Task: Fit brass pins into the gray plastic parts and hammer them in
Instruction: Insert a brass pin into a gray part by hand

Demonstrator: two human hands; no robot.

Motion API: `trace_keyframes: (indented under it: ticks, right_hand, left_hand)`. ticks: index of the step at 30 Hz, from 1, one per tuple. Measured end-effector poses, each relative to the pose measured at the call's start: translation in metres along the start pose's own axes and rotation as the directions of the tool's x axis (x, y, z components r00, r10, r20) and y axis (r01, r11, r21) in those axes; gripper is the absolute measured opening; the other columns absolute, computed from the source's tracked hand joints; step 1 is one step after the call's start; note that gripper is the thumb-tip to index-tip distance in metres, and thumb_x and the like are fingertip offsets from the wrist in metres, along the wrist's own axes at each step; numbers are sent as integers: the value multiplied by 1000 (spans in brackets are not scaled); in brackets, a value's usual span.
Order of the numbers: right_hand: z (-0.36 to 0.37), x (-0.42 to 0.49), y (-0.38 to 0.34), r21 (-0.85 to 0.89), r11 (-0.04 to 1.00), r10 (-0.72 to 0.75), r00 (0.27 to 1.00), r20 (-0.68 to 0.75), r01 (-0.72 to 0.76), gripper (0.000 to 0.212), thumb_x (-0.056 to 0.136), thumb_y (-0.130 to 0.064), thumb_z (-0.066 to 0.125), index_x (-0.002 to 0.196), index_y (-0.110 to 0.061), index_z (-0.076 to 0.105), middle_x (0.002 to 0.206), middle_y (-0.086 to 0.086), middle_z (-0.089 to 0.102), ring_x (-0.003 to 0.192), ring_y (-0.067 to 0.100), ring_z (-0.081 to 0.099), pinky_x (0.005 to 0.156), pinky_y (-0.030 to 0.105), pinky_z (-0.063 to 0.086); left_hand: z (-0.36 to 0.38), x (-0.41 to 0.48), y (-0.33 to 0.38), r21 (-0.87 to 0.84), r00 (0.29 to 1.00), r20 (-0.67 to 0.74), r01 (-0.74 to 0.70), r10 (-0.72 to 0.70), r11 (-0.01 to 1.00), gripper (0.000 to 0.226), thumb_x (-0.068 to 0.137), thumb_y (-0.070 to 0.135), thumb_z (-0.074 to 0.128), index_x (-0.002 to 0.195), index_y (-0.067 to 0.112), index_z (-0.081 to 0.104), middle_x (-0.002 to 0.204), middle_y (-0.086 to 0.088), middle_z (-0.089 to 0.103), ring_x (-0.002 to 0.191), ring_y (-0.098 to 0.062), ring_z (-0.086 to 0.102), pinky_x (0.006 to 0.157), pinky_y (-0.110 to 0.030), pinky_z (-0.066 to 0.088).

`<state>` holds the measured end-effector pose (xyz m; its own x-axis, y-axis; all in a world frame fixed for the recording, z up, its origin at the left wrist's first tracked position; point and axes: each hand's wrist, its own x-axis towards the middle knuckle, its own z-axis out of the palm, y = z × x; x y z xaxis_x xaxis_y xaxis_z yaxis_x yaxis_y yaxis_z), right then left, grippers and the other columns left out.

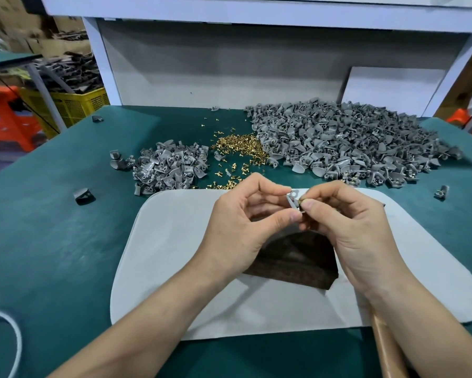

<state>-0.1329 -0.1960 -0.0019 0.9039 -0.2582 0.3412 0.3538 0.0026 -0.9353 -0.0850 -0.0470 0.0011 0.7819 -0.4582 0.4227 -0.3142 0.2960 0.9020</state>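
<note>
Bench is topped with a green mat (65, 241), kinda scuffed and dusty. A pale gray pad (169, 241) with rounded corners lies on it at the near edge, and a dark brown block (292, 257) sits on the pad, only partly visible. A white cord (14, 331) loops in at bottom left. At the back there's a gray panel (215, 64) in a white frame (101, 61), with a white board (393, 88) standing against it on the right. Off to the left: a yellow crate (76, 105) heaped with dark pieces, an orange stool (8, 115) and cardboard boxes (5, 12).
</note>
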Motion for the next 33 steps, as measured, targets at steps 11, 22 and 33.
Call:
trace_keyframes:
  ticks: [11,22,33]
  right_hand:
    - [0,-1,-3,-33,999,5,1000,9,-5,3,69,-15,71,67,-16,68,63,2,64,56,14,60,57,18,50]
    - [-5,2,-4,-82,991,115,992,57,-110,24,78,4,66,63,-15,68,52,9,57,49,17,54,53,23,49]
    - [-6,3,-2,-134,981,142,990,20,-138,7,66,-12,65,61,-14,67,43,1,47,41,16,41,45,21,38]
  left_hand:
    - [-2,1,-3,43,1000,0,24,-24,999,26,70,-2,76,85,14,62,85,-2,73,78,-12,70,74,-18,52]
    - [-2,1,-2,77,998,39,41,-44,996,26,71,-3,75,86,13,61,86,-13,71,78,-12,67,76,-22,55]
    - [-2,1,1,69,994,78,67,-72,995,27,71,-9,73,86,10,61,78,4,70,75,-5,67,75,-18,54]
